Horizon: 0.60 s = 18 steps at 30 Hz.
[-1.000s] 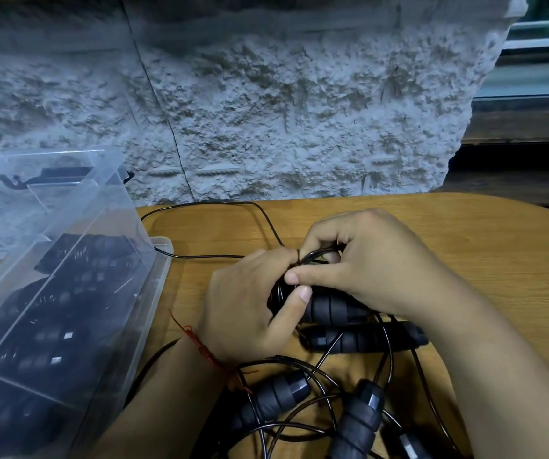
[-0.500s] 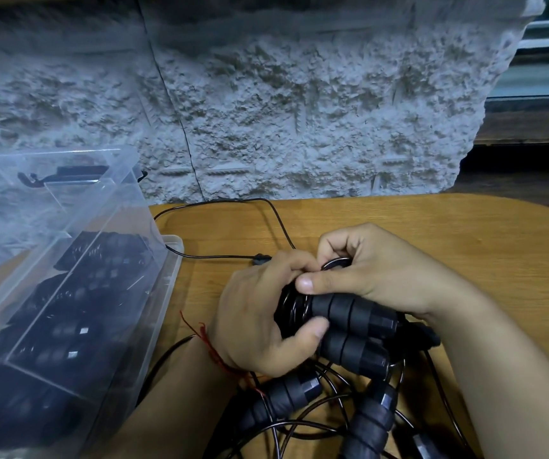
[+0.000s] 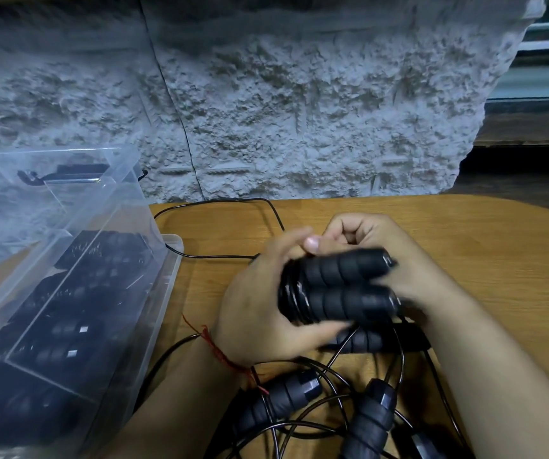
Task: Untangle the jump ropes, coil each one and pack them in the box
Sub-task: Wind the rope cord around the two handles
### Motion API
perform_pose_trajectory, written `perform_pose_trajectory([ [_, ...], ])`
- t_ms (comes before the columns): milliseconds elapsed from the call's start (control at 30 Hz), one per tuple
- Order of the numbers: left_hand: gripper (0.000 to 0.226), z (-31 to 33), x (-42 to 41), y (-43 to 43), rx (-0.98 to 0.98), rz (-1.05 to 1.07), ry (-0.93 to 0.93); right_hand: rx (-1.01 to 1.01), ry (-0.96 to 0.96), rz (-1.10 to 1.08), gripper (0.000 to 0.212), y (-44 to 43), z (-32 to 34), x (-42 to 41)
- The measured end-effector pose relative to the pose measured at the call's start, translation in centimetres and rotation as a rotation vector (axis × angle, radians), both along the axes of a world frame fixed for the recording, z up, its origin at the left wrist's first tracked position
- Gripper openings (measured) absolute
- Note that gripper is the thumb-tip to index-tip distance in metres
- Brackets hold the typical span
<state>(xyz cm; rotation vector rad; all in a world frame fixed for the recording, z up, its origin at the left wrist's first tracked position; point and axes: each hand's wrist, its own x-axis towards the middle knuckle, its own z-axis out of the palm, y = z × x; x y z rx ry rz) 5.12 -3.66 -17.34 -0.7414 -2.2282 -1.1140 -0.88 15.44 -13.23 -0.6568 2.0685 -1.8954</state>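
One coiled black jump rope (image 3: 339,286) is held above the round-edged wooden desk (image 3: 481,246), between both hands. Its two ribbed foam handles lie side by side, one above the other, and the wound cord bunches at their left end. The left hand (image 3: 253,316) has its grip closed round that coil end, thumb under the lower handle. The right hand (image 3: 398,236) curls its fingers behind the handles, thumb tip on the upper one, so its grip is on the same bundle. A red thread bracelet (image 3: 220,354) circles the left wrist.

Four loose black handles (image 3: 281,397) lie on the desk near the person, one of them just under the held bundle, amid tangled black cord (image 3: 316,409). One thin loop of cord (image 3: 266,210) runs out toward the far edge.

One clear plastic box (image 3: 170,260) stands at the left, close beside the left forearm, with dark coiled ropes inside; their number is too blurred to count. Bare wood shows right of the hands up to the curved edge. A rough grey stone wall (image 3: 299,111) backs the desk.
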Motion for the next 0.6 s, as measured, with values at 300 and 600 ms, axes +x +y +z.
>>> perform_pose_trajectory([
  [300,0.035,0.7,-0.5,-0.5,0.459,0.298,-0.034,0.437,0.298,-0.171,0.038,-2.2,-0.7,1.2],
  [600,0.062,1.0,-1.2,-1.7,0.827,0.401,-0.032,0.706,0.429,-0.257,0.051,0.1,0.8,0.9],
])
